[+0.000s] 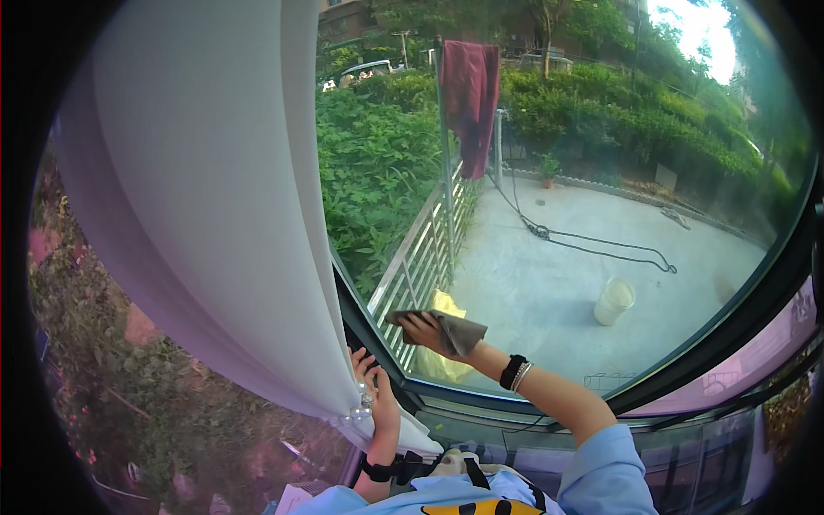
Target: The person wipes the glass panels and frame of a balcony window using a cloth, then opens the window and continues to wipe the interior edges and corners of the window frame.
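Note:
My right hand [427, 331] presses a grey-brown cloth [463, 334] against the lower left part of a large window pane [549, 283], with the fingers over the cloth. Lower down on the left, my left hand [381, 393] is raised beside the dark window frame [354, 319]. Its fingers are apart, and it rests at the edge of a white curtain [215, 189] that hangs along the left side. Shiny round beads [361, 407] sit by the left palm against the curtain. Part of that hand's grip is hidden by the curtain folds.
Beyond the glass lie a pale concrete yard, a white bucket [614, 301], a metal railing [416, 245], a yellow bag [442, 365] and a dark red garment [470, 103] hanging from a pole. A window sill [481, 414] runs below the pane.

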Demonstrator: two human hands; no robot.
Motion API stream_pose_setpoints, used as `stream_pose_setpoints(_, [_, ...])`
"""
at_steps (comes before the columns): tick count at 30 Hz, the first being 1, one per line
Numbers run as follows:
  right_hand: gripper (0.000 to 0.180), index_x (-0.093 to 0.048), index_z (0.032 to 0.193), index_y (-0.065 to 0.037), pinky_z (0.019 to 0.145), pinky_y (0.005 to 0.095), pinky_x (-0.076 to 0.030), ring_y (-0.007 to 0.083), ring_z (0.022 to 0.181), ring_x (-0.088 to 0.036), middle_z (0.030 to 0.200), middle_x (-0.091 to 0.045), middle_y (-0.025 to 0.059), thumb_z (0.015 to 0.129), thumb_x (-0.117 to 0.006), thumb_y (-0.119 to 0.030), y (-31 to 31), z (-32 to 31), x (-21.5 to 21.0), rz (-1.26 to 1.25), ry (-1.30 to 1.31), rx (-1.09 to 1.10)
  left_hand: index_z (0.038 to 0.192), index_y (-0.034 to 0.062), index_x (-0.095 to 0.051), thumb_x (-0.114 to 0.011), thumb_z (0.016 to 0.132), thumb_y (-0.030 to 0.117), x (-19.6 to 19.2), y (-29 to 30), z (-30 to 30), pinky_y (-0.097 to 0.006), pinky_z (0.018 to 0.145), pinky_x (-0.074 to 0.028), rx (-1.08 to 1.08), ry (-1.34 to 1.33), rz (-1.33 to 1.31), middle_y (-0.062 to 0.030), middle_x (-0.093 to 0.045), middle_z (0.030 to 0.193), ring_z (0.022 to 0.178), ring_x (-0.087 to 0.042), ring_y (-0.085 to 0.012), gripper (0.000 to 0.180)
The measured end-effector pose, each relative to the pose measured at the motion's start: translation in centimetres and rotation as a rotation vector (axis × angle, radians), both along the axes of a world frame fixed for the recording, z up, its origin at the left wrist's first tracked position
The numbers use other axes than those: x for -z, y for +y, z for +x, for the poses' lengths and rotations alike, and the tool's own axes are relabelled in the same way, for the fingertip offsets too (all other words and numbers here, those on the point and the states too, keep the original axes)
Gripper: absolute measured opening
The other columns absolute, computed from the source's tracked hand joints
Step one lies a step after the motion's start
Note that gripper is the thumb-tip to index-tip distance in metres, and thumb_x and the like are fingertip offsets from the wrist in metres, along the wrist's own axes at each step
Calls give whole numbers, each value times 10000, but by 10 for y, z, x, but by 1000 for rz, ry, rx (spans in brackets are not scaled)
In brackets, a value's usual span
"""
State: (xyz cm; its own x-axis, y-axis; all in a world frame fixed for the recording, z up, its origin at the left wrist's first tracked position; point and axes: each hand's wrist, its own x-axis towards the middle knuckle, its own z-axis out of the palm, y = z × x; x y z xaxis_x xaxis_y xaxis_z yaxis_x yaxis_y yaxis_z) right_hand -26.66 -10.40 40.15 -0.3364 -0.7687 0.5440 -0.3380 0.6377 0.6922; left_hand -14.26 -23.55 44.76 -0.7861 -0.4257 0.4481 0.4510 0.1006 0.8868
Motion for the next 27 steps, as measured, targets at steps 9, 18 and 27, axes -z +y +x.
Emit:
stream_pose_setpoints(9, [383, -546, 1117, -138, 931, 350, -281, 163, 1064, -451, 1187, -477, 0, 766, -521, -289, 56, 37, -84, -125, 58, -96, 1324, 44, -249, -417, 800, -62, 3, -5, 8, -311, 878, -351, 34, -56, -72, -125, -391, 1191, 1000, -416, -207, 560])
stream_pose_setpoints(18, [574, -538, 1138, -218, 964, 470, -265, 263, 1148, -397, 1280, -427, 52, 592, -626, -373, 177, 97, -309, -532, 514, 1, 1321, 29, -250, -422, 808, -60, 7, 5, -2, -332, 904, -351, 143, 1, -77, -138, -391, 1207, 1032, -416, -223, 549])
stream_pose_setpoints(27, [547, -484, 1198, -112, 954, 465, -278, 343, 1130, -399, 1264, -413, 151, 677, -570, -251, 216, 153, -350, -625, 743, 104, 1374, 26, -148, -445, 844, 31, 15, 1, 3, -419, 979, -313, 145, -37, -270, -157, -196, 1409, 1250, -299, -295, 607])
